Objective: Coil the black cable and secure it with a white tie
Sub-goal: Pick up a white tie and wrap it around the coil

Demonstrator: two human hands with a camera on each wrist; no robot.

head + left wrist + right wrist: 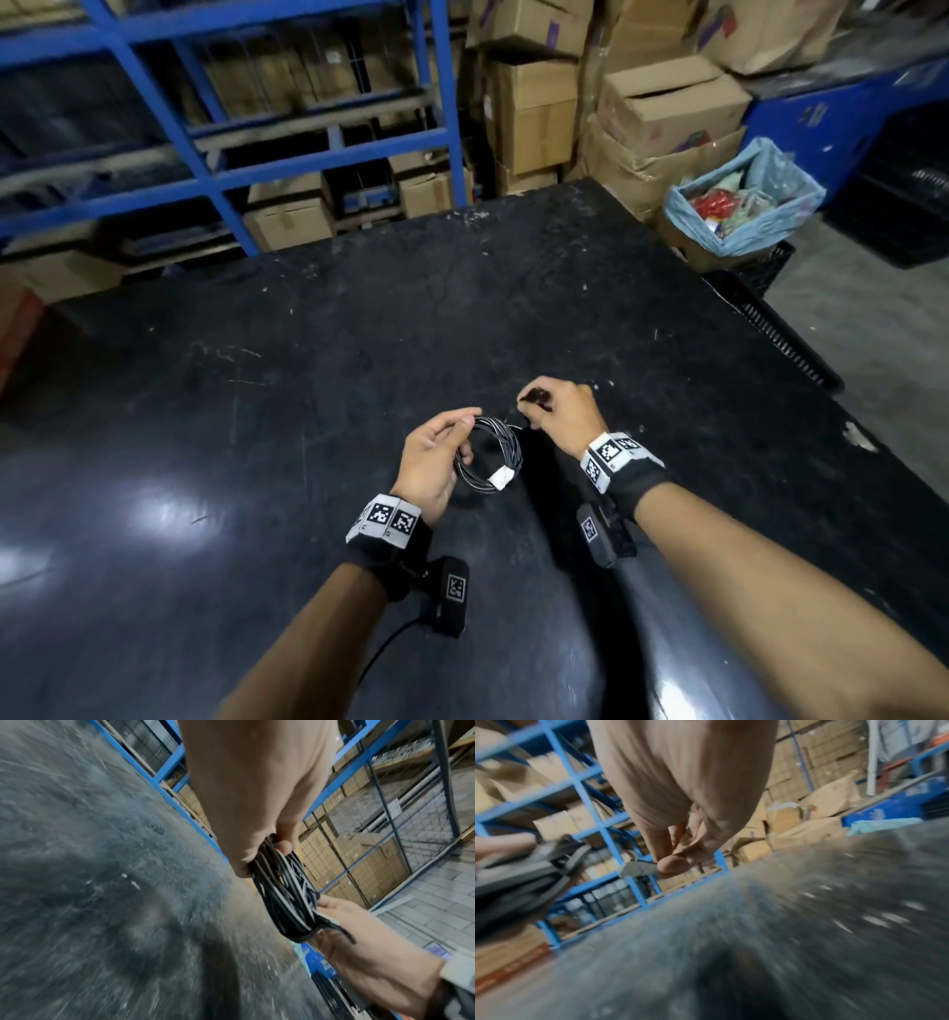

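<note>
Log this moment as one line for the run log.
cable: coiled, held above table | left hand: grips coil | right hand: pinches a loose end | white tie: on coil

Both wrist views are smeared by motion blur, so the black table (pixel 808 923) shows only as grey streaks. In the right wrist view the cable coil (pixel 518 874) is blurred and cut off by the left edge, and the small pale piece (pixel 639 869) pinched by the right hand (pixel 680 811) cannot be identified. Both forearms run off the bottom of the head view.
</note>
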